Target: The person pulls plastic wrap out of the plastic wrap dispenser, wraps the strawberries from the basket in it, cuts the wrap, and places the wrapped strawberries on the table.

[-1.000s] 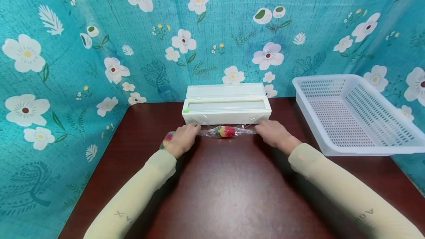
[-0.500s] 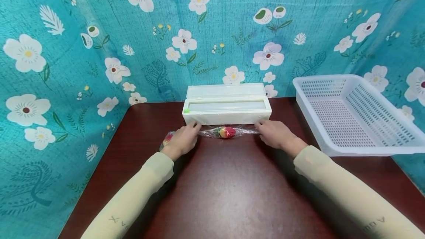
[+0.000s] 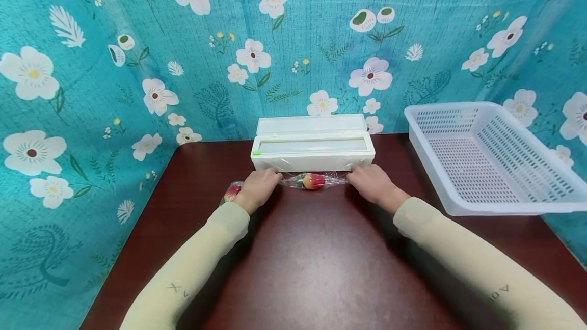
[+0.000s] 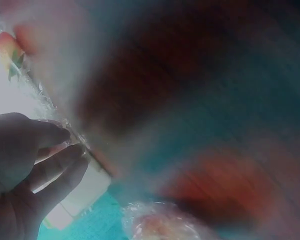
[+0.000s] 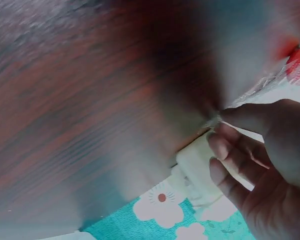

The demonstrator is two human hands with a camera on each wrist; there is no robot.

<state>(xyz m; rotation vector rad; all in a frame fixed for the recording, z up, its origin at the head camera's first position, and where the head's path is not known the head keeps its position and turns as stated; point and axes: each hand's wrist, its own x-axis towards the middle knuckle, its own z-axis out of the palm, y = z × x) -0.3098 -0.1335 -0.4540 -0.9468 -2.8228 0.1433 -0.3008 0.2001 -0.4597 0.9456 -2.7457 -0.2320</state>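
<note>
A red and yellow strawberry-like fruit (image 3: 314,181) with green at its left end lies wrapped in clear plastic wrap (image 3: 335,180) in front of the white wrap box. My left hand (image 3: 260,185) pinches the wrap's left end between thumb and fingers, as the left wrist view also shows. At the other end my right hand (image 3: 372,183) pinches the wrap; the thumb and fingertips meet on it in the right wrist view. Beside my left hand is a second wrapped red and yellow piece (image 3: 233,191), partly hidden behind that hand.
The white wrap box (image 3: 314,161) stands at the table's back with its lid (image 3: 312,125) up and a green slider (image 3: 257,153) at its left. A white slotted basket (image 3: 431,162) sits at the right. Flowered teal cloth (image 3: 220,65) hangs behind the dark red table (image 3: 316,258).
Both hands keep hold of the wrap ends. They have drawn slightly inward since half a second ago, after the right hand had shifted outward a little.
</note>
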